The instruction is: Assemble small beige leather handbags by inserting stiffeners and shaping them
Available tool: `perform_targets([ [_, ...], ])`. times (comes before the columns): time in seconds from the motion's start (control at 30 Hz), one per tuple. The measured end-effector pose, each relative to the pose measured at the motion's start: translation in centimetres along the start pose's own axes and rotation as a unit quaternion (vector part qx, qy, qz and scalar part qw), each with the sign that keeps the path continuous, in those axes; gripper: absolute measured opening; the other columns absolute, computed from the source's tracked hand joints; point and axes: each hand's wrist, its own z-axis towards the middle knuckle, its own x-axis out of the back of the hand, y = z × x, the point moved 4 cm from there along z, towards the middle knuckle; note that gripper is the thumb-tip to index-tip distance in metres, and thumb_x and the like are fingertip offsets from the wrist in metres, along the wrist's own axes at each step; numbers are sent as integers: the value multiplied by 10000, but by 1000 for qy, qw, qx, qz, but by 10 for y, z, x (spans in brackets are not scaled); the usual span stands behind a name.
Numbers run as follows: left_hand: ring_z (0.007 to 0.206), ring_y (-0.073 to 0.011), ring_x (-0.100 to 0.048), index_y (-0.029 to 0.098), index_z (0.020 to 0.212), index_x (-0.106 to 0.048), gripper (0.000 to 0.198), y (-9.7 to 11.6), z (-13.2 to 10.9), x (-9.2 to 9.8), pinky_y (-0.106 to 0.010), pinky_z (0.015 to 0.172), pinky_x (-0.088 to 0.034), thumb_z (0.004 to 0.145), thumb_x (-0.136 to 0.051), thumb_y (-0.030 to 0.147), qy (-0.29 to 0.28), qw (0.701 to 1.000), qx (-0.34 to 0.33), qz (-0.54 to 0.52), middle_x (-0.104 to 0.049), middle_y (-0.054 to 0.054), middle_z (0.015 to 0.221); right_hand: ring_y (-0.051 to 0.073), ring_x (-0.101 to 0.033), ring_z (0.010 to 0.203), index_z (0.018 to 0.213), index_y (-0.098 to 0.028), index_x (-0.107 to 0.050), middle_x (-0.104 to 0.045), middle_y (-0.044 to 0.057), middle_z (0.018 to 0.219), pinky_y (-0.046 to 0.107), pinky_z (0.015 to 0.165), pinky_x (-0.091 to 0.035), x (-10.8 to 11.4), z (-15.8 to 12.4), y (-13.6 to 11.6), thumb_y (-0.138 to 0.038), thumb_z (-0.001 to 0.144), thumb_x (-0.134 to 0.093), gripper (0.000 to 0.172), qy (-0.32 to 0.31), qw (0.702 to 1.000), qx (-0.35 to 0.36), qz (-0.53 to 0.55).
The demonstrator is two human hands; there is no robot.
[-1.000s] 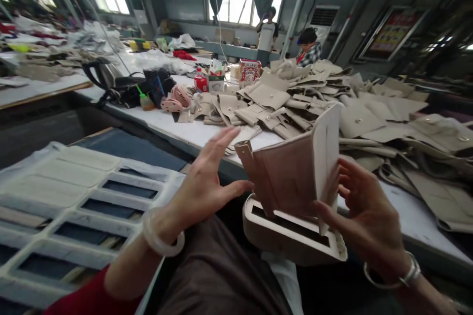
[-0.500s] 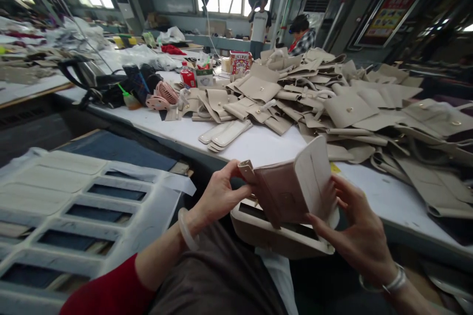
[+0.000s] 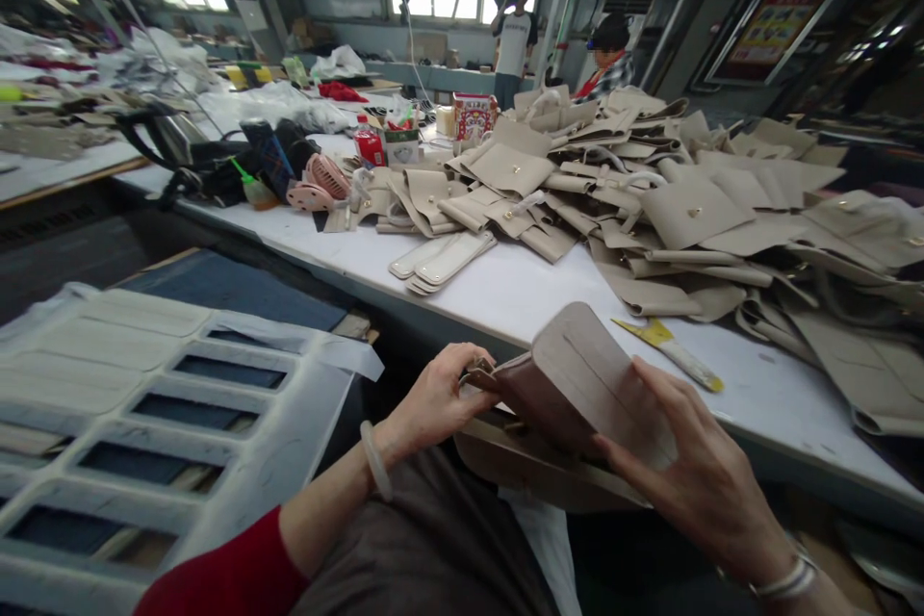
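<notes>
Over my lap I hold a beige leather bag (image 3: 584, 356) with a reddish-brown inner face. My left hand (image 3: 440, 395) is closed, thumb and fingers pinching the bag's narrow left edge, where a small metal fitting shows. At the other side my right hand (image 3: 707, 462) grips the pale rounded panel, thumb below and fingers on the far side. A further curved beige section (image 3: 520, 467) hangs under the bag, partly covered by it. On the white table beyond lies a yellow flat tool (image 3: 675, 351) with a pale, smeared handle.
A large heap of beige bag pieces (image 3: 693, 212) fills the table's right. Several pale strips (image 3: 451, 260) lie stacked near its edge. Farther left stand a pink fan (image 3: 321, 181), a red bottle (image 3: 369, 142) and a kettle (image 3: 163, 135). A white slotted sheet (image 3: 238, 433) lies at my left. Two people are behind.
The bag has tilted, its pale panel now facing up more and its brown face showing less. Both hands sit slightly lower. The yellow tool, mostly hidden before, now shows.
</notes>
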Motion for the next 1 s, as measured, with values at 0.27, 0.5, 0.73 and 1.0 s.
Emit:
perform_targets([
  [0.27, 1230, -241, -521, 198, 1200, -563, 412, -66, -34, -19, -388, 1074, -361, 905, -566, 485, 96, 961, 134, -220, -568, -109, 1315, 351, -592, 1072, 1536, -141, -189, -562, 197, 1260, 484, 842, -517, -18, 0, -19, -336, 922, -539, 733, -42, 976, 120, -179],
  [0.5, 1253, -269, -510, 263, 1282, -579, 554, -100, -58, -60, -423, 1023, -395, 941, -361, 641, 64, 877, 255, -402, -612, -60, 1312, 334, -611, 1029, 1526, -126, -221, -595, 189, 1246, 464, 812, -524, -27, 1, -9, -378, 935, -489, 697, -70, 972, 140, -176],
  [0.73, 1387, -286, -382, 268, 1368, -531, 665, -97, -56, -77, -425, 1138, -295, 889, -396, 709, 89, 824, 227, -511, -526, -54, 1434, 291, -634, 1062, 1473, -215, -366, -559, 143, 1332, 421, 860, -582, -50, 3, -21, -352, 851, -607, 681, -214, 958, 176, -74],
  [1.0, 1371, -292, -406, 219, 1270, -617, 594, -94, -53, -81, -429, 1179, -250, 917, -417, 654, 106, 788, 210, -569, -608, -57, 1341, 248, -672, 1021, 1397, -342, -491, -602, 64, 1282, 326, 858, -582, -61, 35, -17, -379, 825, -675, 602, -434, 889, 100, 102],
])
